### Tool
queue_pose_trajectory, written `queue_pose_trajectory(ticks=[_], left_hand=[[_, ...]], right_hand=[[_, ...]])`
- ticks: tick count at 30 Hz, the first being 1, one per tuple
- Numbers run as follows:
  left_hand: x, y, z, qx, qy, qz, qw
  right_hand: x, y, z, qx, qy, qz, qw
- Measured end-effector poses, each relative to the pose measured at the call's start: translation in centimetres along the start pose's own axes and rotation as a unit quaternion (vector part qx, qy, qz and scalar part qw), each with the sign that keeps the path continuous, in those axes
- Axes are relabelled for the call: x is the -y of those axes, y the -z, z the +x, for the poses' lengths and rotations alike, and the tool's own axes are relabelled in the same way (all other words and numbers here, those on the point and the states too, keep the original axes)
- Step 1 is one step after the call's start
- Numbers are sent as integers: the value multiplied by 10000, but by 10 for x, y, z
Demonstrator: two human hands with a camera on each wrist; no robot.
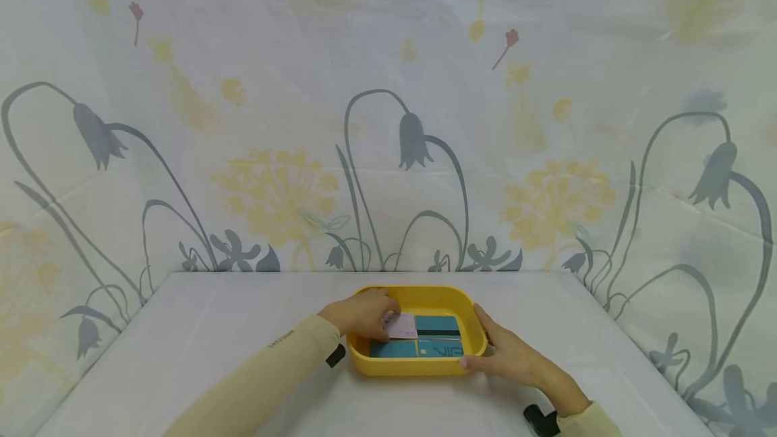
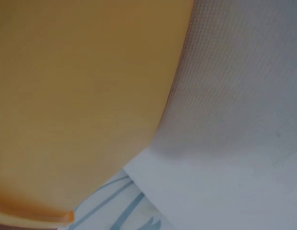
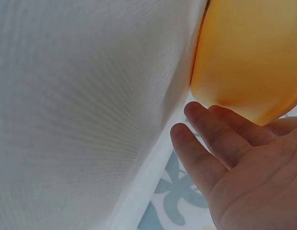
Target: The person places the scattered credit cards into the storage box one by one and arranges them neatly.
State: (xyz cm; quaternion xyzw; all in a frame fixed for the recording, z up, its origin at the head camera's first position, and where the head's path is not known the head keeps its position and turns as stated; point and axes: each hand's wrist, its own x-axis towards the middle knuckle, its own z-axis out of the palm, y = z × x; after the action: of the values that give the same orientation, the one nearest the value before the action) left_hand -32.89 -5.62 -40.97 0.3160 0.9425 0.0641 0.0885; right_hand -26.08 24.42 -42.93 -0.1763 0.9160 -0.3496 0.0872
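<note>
A yellow tray (image 1: 419, 368) with rounded corners stands on the table, holding several cards. My left hand (image 1: 363, 312) reaches over its left wall and pinches the left edge of a pale pink card (image 1: 402, 326); the exact finger contact is partly hidden. Beside that card lies a teal card with a black stripe (image 1: 437, 326). Along the front are a plain teal card (image 1: 393, 349) and a teal VIP card (image 1: 440, 348). My right hand (image 1: 512, 355) is at the tray's right end, thumb at the front rim, straight fingers spread along the outer wall.
The white-covered table (image 1: 255, 302) extends on both sides of the tray. Behind it hangs a pale curtain (image 1: 388, 221) with flower prints. In the left wrist view, the tray's outer wall (image 2: 81, 96) fills much of the frame.
</note>
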Motion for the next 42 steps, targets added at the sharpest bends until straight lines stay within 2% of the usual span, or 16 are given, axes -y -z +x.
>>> queue_pose_trajectory(ticks=[15,24,37,42], left_hand=[[-5,2,-2,125,132,96,9998],[-5,4,-2,101,-49,125,9999],[-6,4,-1,73,25,133,9999],[-6,5,-3,55,60,-26,10000]], right_hand=[[0,0,0,28,-44,12,10000],[-1,0,0,10,-20,-6,10000],[0,0,0,-7,-44,-32,10000],[1,0,0,11,-54,-27,10000]])
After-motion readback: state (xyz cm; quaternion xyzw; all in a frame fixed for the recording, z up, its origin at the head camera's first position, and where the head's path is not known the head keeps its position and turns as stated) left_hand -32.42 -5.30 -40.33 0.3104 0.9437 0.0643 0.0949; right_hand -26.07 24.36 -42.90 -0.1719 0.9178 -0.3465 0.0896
